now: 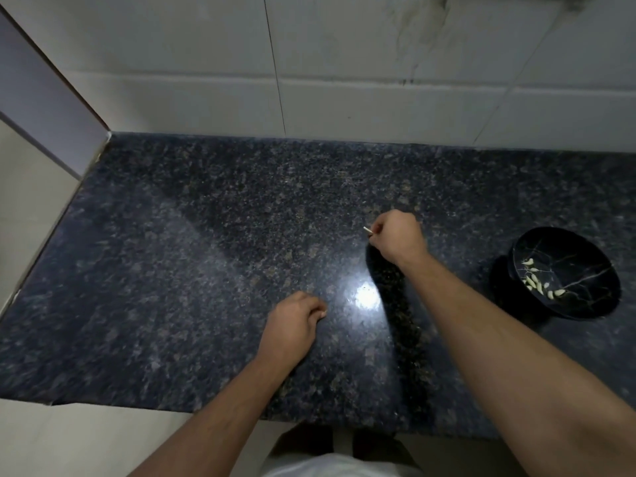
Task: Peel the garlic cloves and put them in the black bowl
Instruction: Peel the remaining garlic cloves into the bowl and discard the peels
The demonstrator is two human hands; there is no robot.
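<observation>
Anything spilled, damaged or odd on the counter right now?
Nothing spilled. The black bowl sits tilted on the counter, peeled cloves pooled on its low side. The right hand pinches a small pale bit. The wall tile looks stained.

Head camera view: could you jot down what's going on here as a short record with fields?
surface: dark speckled countertop
black bowl: far right on the countertop, holding peeled garlic cloves
right hand: curled, pinching a small pale piece; what it is cannot be told
left hand: loosely curled on the countertop, nothing visible in it
backdrop: white tiled wall
</observation>
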